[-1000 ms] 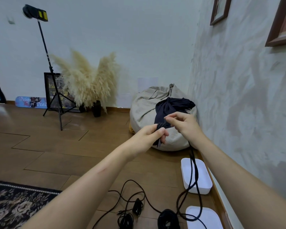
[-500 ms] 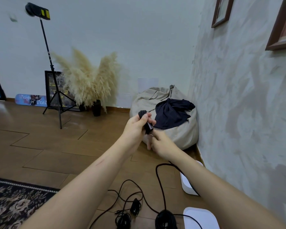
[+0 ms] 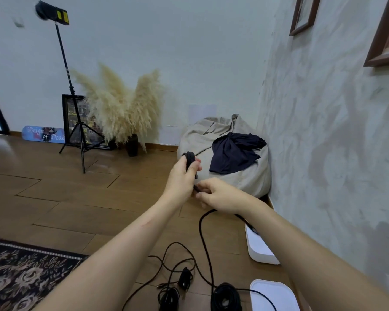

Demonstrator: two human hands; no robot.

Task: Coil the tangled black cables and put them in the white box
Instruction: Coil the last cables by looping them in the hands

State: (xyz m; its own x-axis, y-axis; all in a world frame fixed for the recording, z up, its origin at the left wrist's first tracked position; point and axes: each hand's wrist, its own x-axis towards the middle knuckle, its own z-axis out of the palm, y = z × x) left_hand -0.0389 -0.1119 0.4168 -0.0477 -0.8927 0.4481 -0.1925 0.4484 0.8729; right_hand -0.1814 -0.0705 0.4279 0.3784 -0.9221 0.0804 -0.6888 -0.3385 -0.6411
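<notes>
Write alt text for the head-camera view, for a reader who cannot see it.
Two bare hands hold a black cable: the left hand grips a small coil of it, and the right hand pinches the strand just below, which trails to the wooden floor. More black cables lie there, near a white box by the wall; a beanbag sits beyond.

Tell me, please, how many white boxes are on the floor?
2. One white box sits by the right wall, partly behind the right forearm; the other lies at the bottom edge, cut off by the frame. Others may be hidden.
</notes>
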